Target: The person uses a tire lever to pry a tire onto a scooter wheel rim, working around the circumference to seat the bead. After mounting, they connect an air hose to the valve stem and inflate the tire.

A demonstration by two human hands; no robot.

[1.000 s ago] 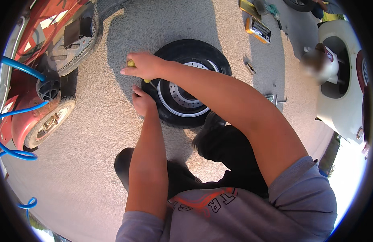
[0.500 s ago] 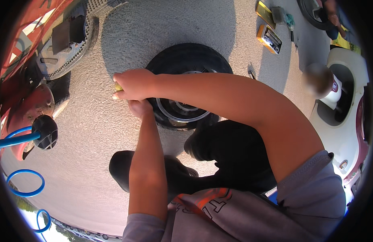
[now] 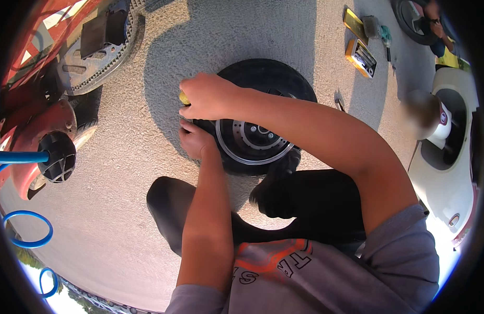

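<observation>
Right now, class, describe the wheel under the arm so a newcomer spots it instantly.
Start with the pavement before the person's knees. There, partly under the right forearm, lies the black-tyred, silver-ringed wheel. Unlike the upper-right wheel, it has the left hand and right hand near its left edge.

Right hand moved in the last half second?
Yes. Judged against the wheel, the right hand has shifted up the frame, toward the wheel's far side, and slightly rightward.
</observation>
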